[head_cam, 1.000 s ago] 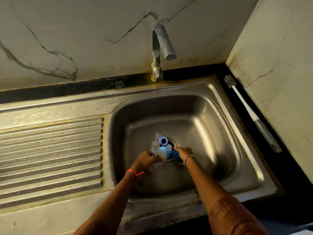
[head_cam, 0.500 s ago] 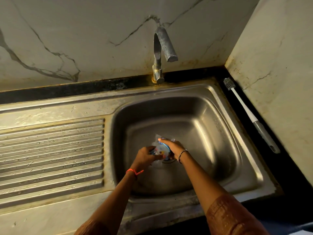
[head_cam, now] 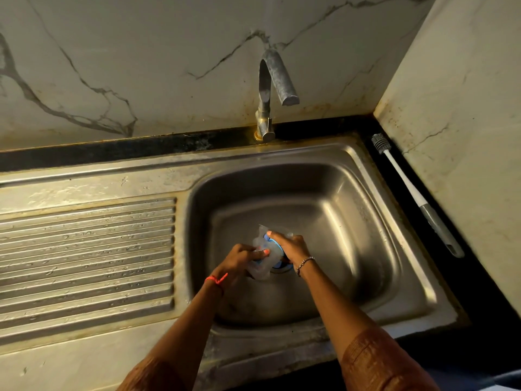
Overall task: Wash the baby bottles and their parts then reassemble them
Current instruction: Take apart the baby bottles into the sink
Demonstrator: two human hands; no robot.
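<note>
Both my hands are down in the steel sink [head_cam: 366, 221] over its drain. My left hand [head_cam: 239, 261] grips a clear baby bottle [head_cam: 260, 268] that lies tilted in the basin. My right hand [head_cam: 290, 245] curls over the bottle's blue ring [head_cam: 272, 245] from above, with the thumb on its far edge. More clear plastic [head_cam: 277, 229] shows just behind the right hand. A bit of blue [head_cam: 277, 265] peeks out below the right wrist; what it belongs to is hidden.
The tap [head_cam: 275, 77] stands at the back of the sink, with no water running. A ribbed draining board [head_cam: 87, 263] lies to the left. A white and grey bottle brush [head_cam: 417, 194] lies on the dark counter strip to the right, along the wall.
The loose blue parts seen by the drain a second ago are now covered by my hands. My right hand moved left onto the bottle's blue ring while my left hand kept its hold.
</note>
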